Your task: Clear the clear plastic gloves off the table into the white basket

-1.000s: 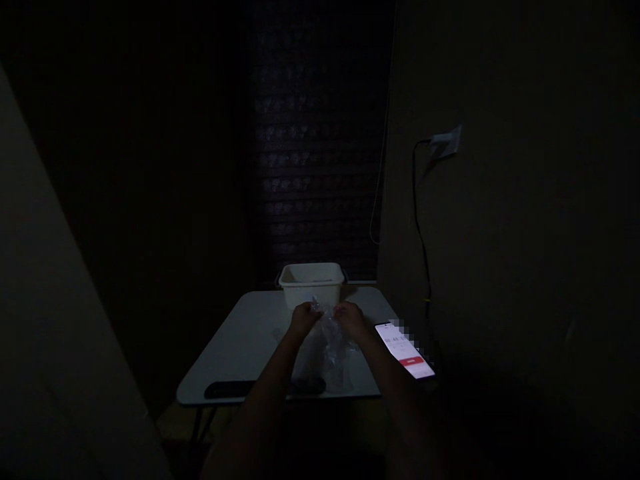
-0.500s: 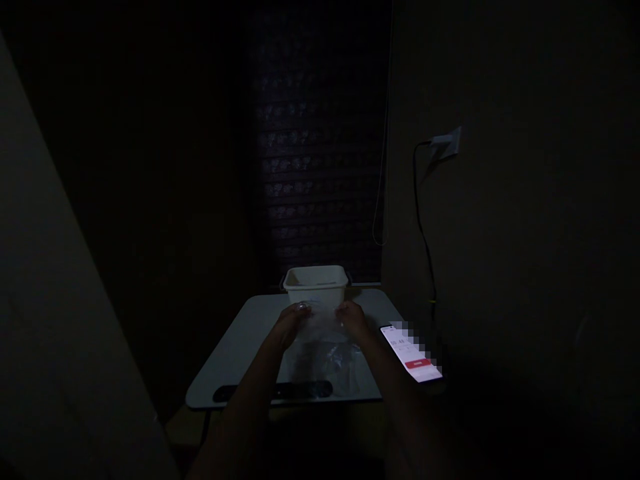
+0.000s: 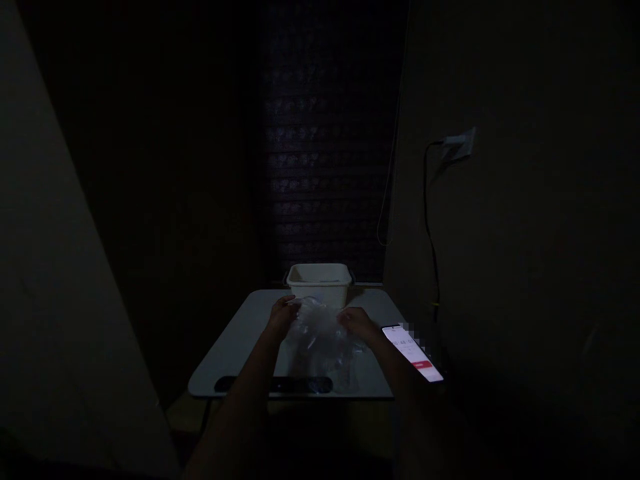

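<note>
A clear plastic bag [image 3: 325, 340] hangs between my two hands over the small white table [image 3: 230, 340]. My left hand [image 3: 283, 316] is closed on the bag's upper left edge. At the upper right edge, my right hand [image 3: 358, 323] pinches the plastic. The lower part of the bag reaches down toward the table's near edge. Just beyond the hands stands a white rectangular tub [image 3: 320, 290] with side handles; something pale shows inside, too dim to name.
A lit phone [image 3: 413, 353] lies at the table's right edge. A dark slot strip [image 3: 300, 385] runs along the near edge. On the right wall a black cable [image 3: 430, 227] hangs from an outlet [image 3: 460, 143]. Dark blinds [image 3: 320, 167] cover the back. The room is very dim.
The bag is spread wider between my hands, with its top edge more opened out. My left hand has shifted slightly left. The whole view has turned a little.
</note>
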`<action>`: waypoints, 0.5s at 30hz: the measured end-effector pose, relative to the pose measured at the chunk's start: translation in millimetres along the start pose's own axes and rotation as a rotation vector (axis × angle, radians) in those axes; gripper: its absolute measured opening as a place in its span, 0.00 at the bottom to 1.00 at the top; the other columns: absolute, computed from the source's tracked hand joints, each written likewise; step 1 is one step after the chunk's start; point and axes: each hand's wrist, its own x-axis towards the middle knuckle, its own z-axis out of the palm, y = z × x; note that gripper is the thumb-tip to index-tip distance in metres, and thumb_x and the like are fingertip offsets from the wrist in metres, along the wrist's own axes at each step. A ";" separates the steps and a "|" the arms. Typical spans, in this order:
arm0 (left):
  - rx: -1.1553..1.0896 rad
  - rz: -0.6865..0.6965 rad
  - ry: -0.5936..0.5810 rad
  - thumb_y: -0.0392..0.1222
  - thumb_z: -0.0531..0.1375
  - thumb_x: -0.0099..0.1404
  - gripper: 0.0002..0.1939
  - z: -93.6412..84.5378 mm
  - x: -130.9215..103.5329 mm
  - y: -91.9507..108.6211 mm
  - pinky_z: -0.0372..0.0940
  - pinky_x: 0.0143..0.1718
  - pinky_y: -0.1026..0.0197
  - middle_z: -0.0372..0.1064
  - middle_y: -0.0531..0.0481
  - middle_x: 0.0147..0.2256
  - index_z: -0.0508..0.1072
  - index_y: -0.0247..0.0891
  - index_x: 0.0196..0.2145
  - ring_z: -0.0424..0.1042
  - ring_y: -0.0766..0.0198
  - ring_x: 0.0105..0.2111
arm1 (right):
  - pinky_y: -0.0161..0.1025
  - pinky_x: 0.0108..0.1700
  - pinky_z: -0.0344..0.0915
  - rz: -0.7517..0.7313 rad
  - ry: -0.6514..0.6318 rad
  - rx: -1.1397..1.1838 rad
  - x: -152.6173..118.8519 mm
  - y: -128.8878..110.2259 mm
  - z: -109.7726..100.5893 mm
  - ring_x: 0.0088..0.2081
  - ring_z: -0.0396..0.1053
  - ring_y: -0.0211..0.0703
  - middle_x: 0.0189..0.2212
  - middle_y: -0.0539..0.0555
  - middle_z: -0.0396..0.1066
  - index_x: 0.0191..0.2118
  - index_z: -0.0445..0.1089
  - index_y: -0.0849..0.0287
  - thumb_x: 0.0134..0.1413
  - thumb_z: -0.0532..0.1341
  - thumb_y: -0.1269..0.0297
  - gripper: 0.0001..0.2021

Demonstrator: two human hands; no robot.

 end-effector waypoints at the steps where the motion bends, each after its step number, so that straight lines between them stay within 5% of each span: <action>1: 0.020 0.004 -0.005 0.34 0.57 0.40 0.17 0.7 0.4 -1.6 0.54 0.18 0.69 0.59 0.58 0.16 0.61 0.34 0.32 0.59 0.74 0.15 | 0.29 0.16 0.50 -0.011 0.010 -0.013 0.7 2.8 -5.5 0.15 0.54 0.30 0.10 0.44 0.56 0.14 0.60 0.61 0.30 0.53 0.64 0.06; 8: 0.522 0.118 -0.269 0.37 0.60 0.36 0.08 3.3 -3.2 -7.8 0.49 0.15 0.70 0.52 0.61 0.10 0.63 0.33 0.14 0.54 0.75 0.13 | 0.30 0.19 0.50 0.002 0.169 -0.019 -0.2 10.9 -36.0 0.17 0.55 0.33 0.10 0.45 0.56 0.11 0.58 0.60 0.28 0.53 0.61 0.09; 15: 0.799 0.153 -0.248 0.41 0.56 0.43 0.08 -0.1 -3.2 -5.3 0.53 0.18 0.69 0.57 0.58 0.12 0.63 0.34 0.15 0.58 0.72 0.15 | 0.31 0.18 0.51 0.072 0.227 -0.036 0.3 17.2 -45.7 0.15 0.56 0.34 0.08 0.46 0.57 0.12 0.58 0.60 0.29 0.52 0.61 0.09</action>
